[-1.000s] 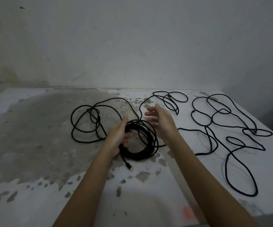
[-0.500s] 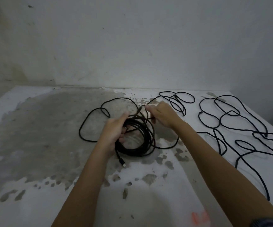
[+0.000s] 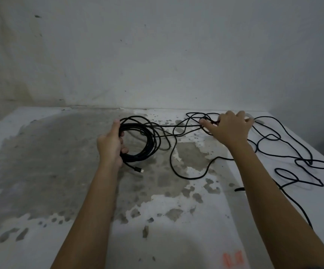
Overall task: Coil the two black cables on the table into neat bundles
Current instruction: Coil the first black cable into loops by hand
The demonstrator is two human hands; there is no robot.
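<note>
A black cable wound into a round coil [image 3: 147, 141] lies at the table's middle, its plug end [image 3: 138, 169] trailing toward me. My left hand [image 3: 111, 144] grips the coil's left side. The uncoiled rest of that cable [image 3: 176, 158] runs right in loose loops. My right hand [image 3: 228, 127] reaches to the far right and pinches a strand there between thumb and fingers. A second black cable [image 3: 303, 160] sprawls in loose loops on the table's right side, partly hidden by my right forearm.
The table [image 3: 40, 171] is white with large grey worn patches and ends against a pale wall at the back. Its right edge lies close to the sprawling cable. An orange mark [image 3: 233, 259] sits near the front edge.
My right hand moved from the coil out to the far right and took hold of a strand. The loose loops left of the coil are gone, drawn into it. My left hand kept hold.
</note>
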